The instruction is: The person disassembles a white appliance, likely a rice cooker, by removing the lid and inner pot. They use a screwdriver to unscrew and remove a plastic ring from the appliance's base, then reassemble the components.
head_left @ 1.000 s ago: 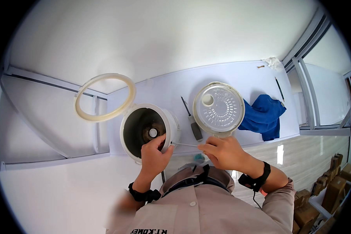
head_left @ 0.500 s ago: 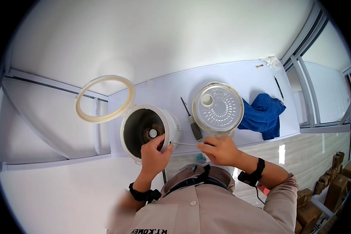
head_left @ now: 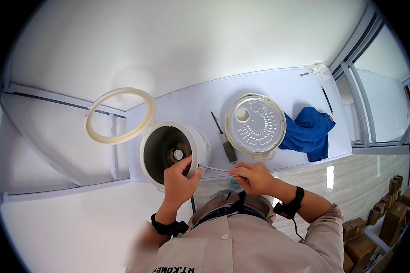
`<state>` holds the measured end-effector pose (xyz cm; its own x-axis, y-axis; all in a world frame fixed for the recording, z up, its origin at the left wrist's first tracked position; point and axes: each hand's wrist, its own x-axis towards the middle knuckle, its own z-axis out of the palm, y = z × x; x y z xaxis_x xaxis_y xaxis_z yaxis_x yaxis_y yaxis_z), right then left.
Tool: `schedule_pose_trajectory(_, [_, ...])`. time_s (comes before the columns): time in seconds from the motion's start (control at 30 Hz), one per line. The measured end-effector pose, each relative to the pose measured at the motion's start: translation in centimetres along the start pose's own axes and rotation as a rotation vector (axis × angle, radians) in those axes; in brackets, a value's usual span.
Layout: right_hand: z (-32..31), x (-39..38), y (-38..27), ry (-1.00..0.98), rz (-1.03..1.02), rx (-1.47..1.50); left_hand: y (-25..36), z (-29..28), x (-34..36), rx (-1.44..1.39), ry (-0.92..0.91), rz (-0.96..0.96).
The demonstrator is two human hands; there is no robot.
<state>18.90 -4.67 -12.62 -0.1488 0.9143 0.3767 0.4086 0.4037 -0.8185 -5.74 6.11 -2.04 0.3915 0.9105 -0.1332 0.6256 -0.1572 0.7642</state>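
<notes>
A white rice cooker body (head_left: 204, 148) lies tipped on the table, its dark round cavity facing left and toward me. My left hand (head_left: 180, 181) grips the near side of its rim, fingers inside and thumb outside. In my closed right hand (head_left: 255, 178) is a screwdriver (head_left: 215, 169); its thin metal shaft points left and its tip meets the cooker's rim beside my left thumb. The handle is hidden in my palm. A cream lid ring (head_left: 92, 128) stands open at the cooker's left, joined near the rim.
A round lid with a clear inner plate (head_left: 259, 132) lies right of the cooker. Between them is a grey-handled screwdriver (head_left: 229, 150). Farther right are a blue cloth (head_left: 312, 132), a dark thin tool (head_left: 326, 100) and white crumpled tissue (head_left: 319, 69). Cardboard boxes (head_left: 393, 218) stand at lower right.
My right hand has shifted slightly, so the screwdriver now slants a little more down toward it. The left hand keeps its hold on the rim. The view has moved slightly.
</notes>
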Motion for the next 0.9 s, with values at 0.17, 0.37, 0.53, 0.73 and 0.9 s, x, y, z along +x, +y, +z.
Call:
schedule_pose_trajectory(0.17, [-2.6,1.5,-2.7,-0.112,0.13,-0.076,-0.7,0.0,0.1,-0.021,-0.009,-0.018])
schedule_pose_trajectory(0.37, [-4.0,2.8,-1.8,-0.226,0.226,0.078,-0.2,0.0,0.1,-0.071,-0.027,-0.036])
schedule_pose_trajectory(0.53, [-3.0,2.9,-2.7,-0.282,0.116,-0.134,0.4,-0.5,0.5,0.114,-0.037,0.029])
schedule_pose_trajectory(0.73, [-2.6,3.1,-4.1,-0.317,0.153,-0.213,0.2,-1.0,0.6,0.125,-0.026,0.034])
schedule_pose_trajectory(0.9, [-2.4,3.1,-2.3,-0.323,0.183,0.147,-0.2,-1.1,0.4,0.118,-0.037,0.022])
